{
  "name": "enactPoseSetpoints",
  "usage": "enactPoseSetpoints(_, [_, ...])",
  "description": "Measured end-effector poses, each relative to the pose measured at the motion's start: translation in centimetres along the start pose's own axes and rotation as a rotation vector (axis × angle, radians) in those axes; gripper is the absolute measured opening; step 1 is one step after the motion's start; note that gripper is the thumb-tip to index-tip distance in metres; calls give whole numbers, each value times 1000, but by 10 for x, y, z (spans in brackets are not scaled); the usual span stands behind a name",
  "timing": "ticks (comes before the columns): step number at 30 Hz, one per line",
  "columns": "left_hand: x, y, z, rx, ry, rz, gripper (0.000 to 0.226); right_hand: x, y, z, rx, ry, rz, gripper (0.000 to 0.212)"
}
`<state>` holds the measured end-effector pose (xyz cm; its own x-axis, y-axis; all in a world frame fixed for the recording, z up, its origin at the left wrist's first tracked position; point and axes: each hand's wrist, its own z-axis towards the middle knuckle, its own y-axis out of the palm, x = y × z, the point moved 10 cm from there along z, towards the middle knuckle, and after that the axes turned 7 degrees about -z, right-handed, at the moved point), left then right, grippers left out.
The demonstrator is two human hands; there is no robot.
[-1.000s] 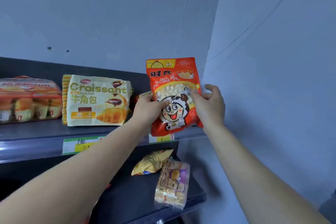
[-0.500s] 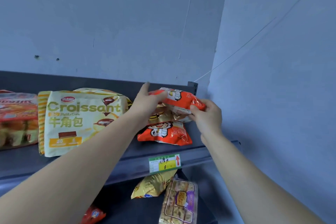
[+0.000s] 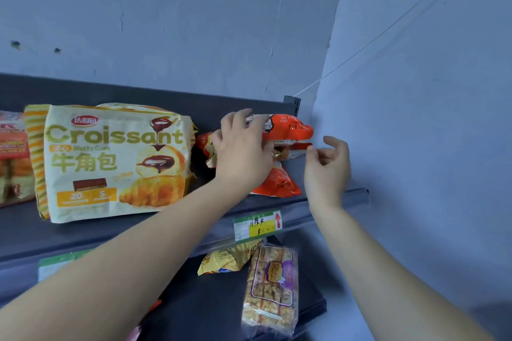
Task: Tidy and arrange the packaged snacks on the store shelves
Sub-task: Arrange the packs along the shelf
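Observation:
An orange snack bag [image 3: 291, 126] lies flat on top of a small stack of orange bags [image 3: 279, 184] at the right end of the upper shelf [image 3: 171, 219]. My left hand [image 3: 243, 155] rests on the top bag with its fingers spread over the near edge. Just right of the stack, my right hand [image 3: 328, 167] hovers with loosely curled fingers and holds nothing. A large cream Croissant pack [image 3: 110, 160] stands upright to the left of the stack.
A clear pack of orange cakes [image 3: 13, 158] sits at the far left. On the lower shelf lie a yellow bag [image 3: 230, 259] and a clear pack of pastry bars [image 3: 270, 289]. A price tag [image 3: 257, 225] hangs on the shelf rail. The wall closes off the right side.
The orange bag I held upright in both hands now lies flat on the stack. My right hand has let go and drawn back to the right; my left hand stays on the bag.

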<state>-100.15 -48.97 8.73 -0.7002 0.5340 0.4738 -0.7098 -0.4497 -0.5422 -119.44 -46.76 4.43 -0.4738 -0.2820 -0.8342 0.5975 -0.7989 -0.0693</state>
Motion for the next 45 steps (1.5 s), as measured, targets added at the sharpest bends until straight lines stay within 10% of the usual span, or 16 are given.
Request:
enactPoseSetpoints(6, [45, 14, -61, 25, 312, -244, 24, 46, -61, -34, 217, -15, -145, 8])
enactPoseSetpoints(13, [53, 73, -151, -219, 483, -186, 22, 154, -76, -74, 13, 224, -386, 9])
enactPoseSetpoints(31, [-130, 213, -253, -750, -56, 428, 27, 304, -25, -181, -706, 474, -696, 22])
enactPoseSetpoints(45, [-202, 256, -285, -945, -511, 19, 59, 322, 40, -198, -829, 403, -743, 10])
